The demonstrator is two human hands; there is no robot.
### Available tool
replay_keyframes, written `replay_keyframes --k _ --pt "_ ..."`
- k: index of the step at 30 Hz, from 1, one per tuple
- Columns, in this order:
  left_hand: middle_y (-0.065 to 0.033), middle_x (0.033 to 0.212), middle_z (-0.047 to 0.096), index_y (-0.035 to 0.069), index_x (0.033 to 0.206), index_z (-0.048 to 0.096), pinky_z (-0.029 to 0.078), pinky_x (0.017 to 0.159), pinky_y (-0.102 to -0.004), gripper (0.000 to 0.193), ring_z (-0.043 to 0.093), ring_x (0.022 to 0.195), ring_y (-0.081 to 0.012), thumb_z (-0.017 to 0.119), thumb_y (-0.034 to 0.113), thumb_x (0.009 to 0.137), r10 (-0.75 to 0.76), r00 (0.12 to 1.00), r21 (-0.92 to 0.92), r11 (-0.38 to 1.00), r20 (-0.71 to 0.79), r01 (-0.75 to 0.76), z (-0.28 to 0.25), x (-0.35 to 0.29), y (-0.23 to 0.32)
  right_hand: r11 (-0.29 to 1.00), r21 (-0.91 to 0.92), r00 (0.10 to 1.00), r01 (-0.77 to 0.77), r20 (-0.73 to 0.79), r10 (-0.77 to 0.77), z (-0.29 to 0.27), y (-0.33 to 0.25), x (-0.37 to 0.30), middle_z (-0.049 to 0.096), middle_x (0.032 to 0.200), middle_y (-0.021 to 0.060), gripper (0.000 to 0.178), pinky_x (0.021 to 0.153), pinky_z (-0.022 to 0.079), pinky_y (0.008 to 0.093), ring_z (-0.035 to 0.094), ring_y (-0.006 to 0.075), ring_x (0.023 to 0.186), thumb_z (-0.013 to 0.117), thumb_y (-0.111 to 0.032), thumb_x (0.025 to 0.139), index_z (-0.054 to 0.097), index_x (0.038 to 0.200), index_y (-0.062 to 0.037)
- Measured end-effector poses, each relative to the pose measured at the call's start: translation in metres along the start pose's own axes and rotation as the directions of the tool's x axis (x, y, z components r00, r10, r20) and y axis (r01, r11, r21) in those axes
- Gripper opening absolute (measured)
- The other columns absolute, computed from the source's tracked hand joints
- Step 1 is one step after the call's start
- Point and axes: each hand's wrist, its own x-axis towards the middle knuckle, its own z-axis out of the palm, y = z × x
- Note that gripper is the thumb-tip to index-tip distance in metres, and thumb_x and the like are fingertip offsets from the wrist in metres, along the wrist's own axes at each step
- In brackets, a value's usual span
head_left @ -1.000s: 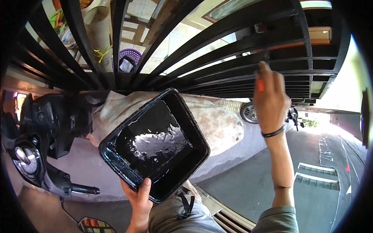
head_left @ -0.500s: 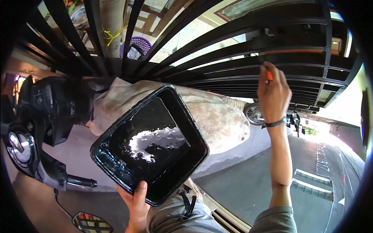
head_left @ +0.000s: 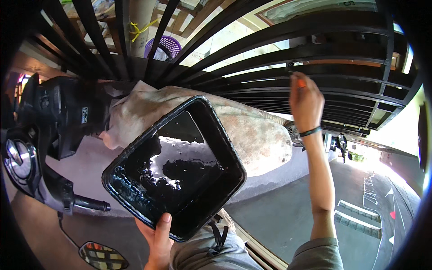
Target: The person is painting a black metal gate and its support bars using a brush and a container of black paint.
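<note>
My left hand grips the near corner of a black square tray, thumb on the rim. Glossy black paint covers part of the tray's bottom and reflects the light. To the right, my right hand is closed round a paintbrush with an orange handle, its dark head mostly hidden by the fingers. That brush is up at the black fence bars; whether it touches one I cannot tell. A stained pale cloth lies behind the tray, below the fence.
A motorbike stands at the left, with its handlebar grip and mirror close to my left arm. Behind the fence are a purple basket and a yellow tie on a post. A wheel shows past the cloth. Grey road stretches below right.
My right hand with the paintbrush has moved a little left along the fence. The tray stays in my left hand, nearly unmoved. The view has shifted slightly.
</note>
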Motion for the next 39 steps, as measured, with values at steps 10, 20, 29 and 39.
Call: replay_keyframes --k 10,20,29,39 --pt "-0.0164 0.144 0.053 -0.002 0.153 0.034 0.042 0.113 -0.0399 0.081 0.054 0.13 -0.0245 0.077 0.01 0.086 -0.014 1.0 0.025 1.0 -0.022 0.014 0.003 -0.002 0.002 0.994 0.079 0.993 -0.081 -0.075 0.087 -0.017 0.014 0.014 0.061 0.061 0.0171 0.027 0.051 0.046 0.038 0.062 0.0274 0.049 0.065 -0.027 0.104 0.076 0.102 -0.0023" --pt "-0.0198 0.142 0.053 -0.001 0.154 0.036 0.047 0.111 -0.0475 0.079 0.057 0.129 -0.0324 0.072 0.008 0.085 0.064 0.992 0.062 0.996 -0.11 -0.057 0.005 -0.002 0.002 0.915 -0.373 0.974 0.155 0.21 -0.079 0.001 -0.021 -0.012 0.065 0.103 0.0092 0.028 0.05 0.058 0.0344 0.072 0.0277 0.063 0.068 -0.018 0.099 0.065 0.126 -0.0108" --pt "-0.0164 0.146 0.052 0.0 0.155 0.032 0.04 0.114 -0.0406 0.077 0.053 0.133 -0.0258 0.071 0.005 0.089 0.028 0.999 0.069 0.997 -0.047 -0.024 0.002 -0.005 0.01 0.996 0.048 0.997 -0.069 0.031 0.068 0.024 0.007 -0.008 0.075 0.092 0.0193 0.021 0.066 0.059 0.0415 0.075 0.0346 0.079 0.063 -0.02 0.103 0.073 0.106 -0.0016" --pt "-0.0151 0.146 0.052 -0.001 0.154 0.033 0.037 0.115 -0.0396 0.078 0.052 0.133 -0.0248 0.073 0.005 0.088 0.041 0.998 0.069 0.997 -0.052 -0.037 -0.005 -0.005 -0.001 0.995 0.073 0.998 -0.064 0.027 0.062 -0.01 -0.005 0.016 0.064 0.063 0.0152 0.028 0.052 0.047 0.0388 0.063 0.0269 0.051 0.063 -0.026 0.105 0.075 0.099 -0.0011"
